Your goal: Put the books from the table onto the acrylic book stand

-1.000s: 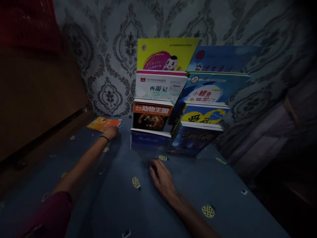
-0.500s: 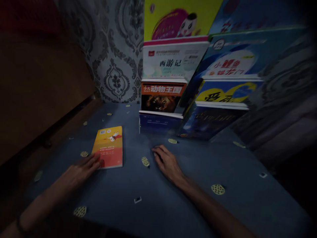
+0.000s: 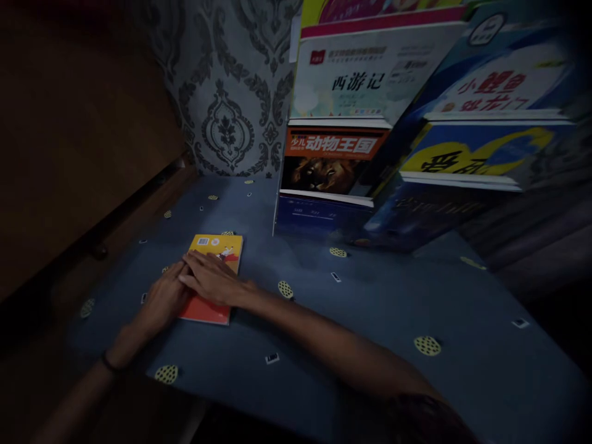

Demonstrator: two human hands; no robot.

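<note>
A small yellow-and-red book (image 3: 206,310) lies flat on the blue tablecloth, its barcode at the upper left. Across its middle stretches my right hand (image 3: 210,279), fingers extended and palm down, partly hiding the cover picture. My left hand (image 3: 167,295) rests along the book's left edge with its fingers stretched forward. The fingertips of both hands meet near that edge. Whether the left fingertips reach under the cover is hidden.
Two columns of upright books stand at the back, among them a white book (image 3: 356,77), a lion-covered book (image 3: 330,161) and a dark blue book (image 3: 425,213). The patterned tablecloth (image 3: 324,320) covers the table. A brown wooden panel (image 3: 92,154) rises at the left.
My right hand has moved left from the bare tablecloth onto the book. My left hand stays at the book's left edge. The view has shifted, so the upright books appear larger and farther right.
</note>
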